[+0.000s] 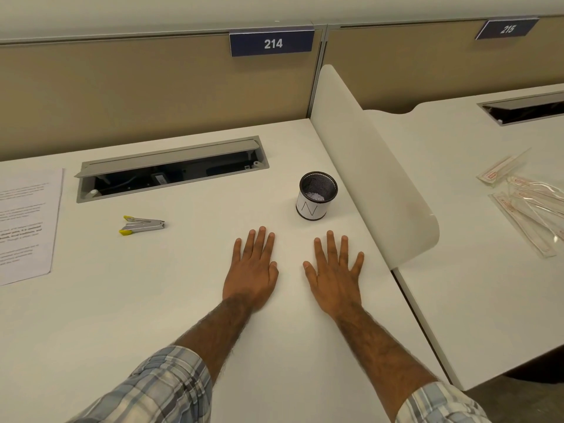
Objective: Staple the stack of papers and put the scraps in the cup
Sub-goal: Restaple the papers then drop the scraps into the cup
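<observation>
On the smooth white desk [122, 300], our left hand [251, 270] and right hand [335, 276] lay flat, palms down, fingers straight and spread, holding nothing. Just beyond the right hand stood the cup [311, 209], a round black mesh cylinder wrapped in a white paper band, with pale scraps [316, 196] inside. The stapler [142, 225], slim silver metal with yellow tips, lay well left of the hands, its arms slightly parted. The papers [26, 224], printed white sheets, lay flat at the far left, partly cut off by the frame. A grey rectangular cable tray [171, 169] sat recessed in the desk behind. Soft plaid sleeves [152, 392] covered our forearms.
</observation>
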Tool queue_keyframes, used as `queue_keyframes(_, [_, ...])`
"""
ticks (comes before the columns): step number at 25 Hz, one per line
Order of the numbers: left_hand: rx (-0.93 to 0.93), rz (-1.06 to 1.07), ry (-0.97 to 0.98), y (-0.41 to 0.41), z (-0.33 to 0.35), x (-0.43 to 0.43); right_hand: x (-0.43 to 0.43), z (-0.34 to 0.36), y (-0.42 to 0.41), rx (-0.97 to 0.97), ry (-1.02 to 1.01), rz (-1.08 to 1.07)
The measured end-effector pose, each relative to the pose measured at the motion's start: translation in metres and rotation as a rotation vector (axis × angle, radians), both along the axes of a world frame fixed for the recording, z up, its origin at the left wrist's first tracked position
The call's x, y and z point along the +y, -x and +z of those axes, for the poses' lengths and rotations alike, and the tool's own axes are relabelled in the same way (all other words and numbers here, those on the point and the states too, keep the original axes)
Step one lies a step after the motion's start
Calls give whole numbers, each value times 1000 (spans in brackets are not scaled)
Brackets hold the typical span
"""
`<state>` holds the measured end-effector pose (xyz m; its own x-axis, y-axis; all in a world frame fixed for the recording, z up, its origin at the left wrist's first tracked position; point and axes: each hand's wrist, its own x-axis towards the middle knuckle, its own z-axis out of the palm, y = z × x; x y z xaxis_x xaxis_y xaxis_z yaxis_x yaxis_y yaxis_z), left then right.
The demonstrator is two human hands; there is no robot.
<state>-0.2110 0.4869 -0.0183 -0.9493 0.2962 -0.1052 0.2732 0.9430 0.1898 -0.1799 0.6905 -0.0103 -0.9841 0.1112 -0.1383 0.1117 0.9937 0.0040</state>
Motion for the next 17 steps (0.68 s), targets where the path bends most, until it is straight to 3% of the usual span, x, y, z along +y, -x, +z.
queue_keyframes(4, [-7,2,6,0,-1,-1,-3,5,-3,-36,-61,68])
queue_keyframes(7, [-7,2,4,1,0,0,0,15,2,-69,79,33])
queue_keyframes(10, [2,2,-12,0,2,1,5,41,17,56,541,-78])
queue_keyframes(14, [4,-2,-25,0,1,0,11,96,42,134,1234,-457])
queue_keyframes(17, [10,-2,-22,0,0,-1,23,132,66,108,1510,-579])
